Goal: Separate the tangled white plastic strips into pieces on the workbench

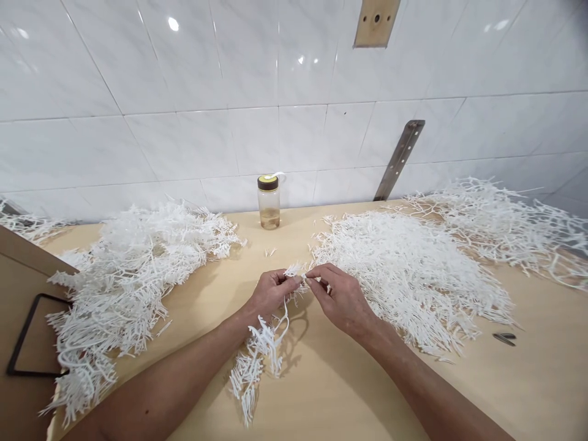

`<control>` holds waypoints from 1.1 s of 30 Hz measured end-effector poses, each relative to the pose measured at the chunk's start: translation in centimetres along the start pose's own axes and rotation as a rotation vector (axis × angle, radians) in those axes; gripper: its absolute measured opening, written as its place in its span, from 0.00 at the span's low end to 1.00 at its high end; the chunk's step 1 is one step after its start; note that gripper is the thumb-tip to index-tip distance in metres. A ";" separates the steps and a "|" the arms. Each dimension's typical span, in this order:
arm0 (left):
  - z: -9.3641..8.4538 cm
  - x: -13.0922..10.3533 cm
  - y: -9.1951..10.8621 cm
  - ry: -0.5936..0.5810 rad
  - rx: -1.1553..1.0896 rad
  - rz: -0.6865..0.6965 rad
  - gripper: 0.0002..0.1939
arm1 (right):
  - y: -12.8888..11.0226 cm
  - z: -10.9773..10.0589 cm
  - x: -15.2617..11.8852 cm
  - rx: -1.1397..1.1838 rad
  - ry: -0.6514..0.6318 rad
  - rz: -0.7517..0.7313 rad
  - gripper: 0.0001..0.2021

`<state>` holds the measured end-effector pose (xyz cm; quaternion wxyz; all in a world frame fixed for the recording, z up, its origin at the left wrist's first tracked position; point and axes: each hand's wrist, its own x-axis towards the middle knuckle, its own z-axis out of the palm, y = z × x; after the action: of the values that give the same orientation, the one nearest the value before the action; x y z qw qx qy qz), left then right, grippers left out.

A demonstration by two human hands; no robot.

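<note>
My left hand [272, 291] is closed on a white branched plastic piece [265, 340], whose clustered sprigs hang below the fingers toward the table's front. Just to its right, my right hand [337, 296] pinches at the tip of the same piece, thumb and forefinger together. The fingertips of both hands nearly meet. A large heap of thin white pieces [413, 269] lies right beyond my right hand. Another heap of white branched sprigs [142, 269] spreads over the left of the table.
A bottle with a dark and yellow lid [269, 202] stands near the tiled wall. White branching frames [509, 226] lie at the back right. Small snippers [505, 339] rest on the wooden table [542, 380]. A brown box [27, 318] with a black handle is at the left edge.
</note>
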<state>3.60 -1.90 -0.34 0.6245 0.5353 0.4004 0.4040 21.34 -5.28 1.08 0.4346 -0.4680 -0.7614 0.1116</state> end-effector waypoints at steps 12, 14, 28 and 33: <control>0.3 -0.3 0.4 -0.037 0.055 -0.002 0.21 | 0.5 0.6 -0.3 -0.074 -0.008 0.026 0.03; 0.5 -0.4 0.4 -0.041 0.087 0.008 0.21 | 0.7 0.7 -0.4 -0.095 -0.003 0.028 0.03; 0.7 -0.8 0.5 -0.019 0.064 0.044 0.22 | 0.8 1.5 0.2 -0.281 0.092 0.162 0.04; 0.8 -1.2 0.3 -0.062 0.009 0.013 0.21 | 2.0 -2.5 1.0 -0.288 0.310 0.392 0.02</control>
<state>3.94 -3.28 0.09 0.6314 0.5532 0.3791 0.3894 24.28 -3.97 2.02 0.4452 -0.6746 -0.5887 0.0114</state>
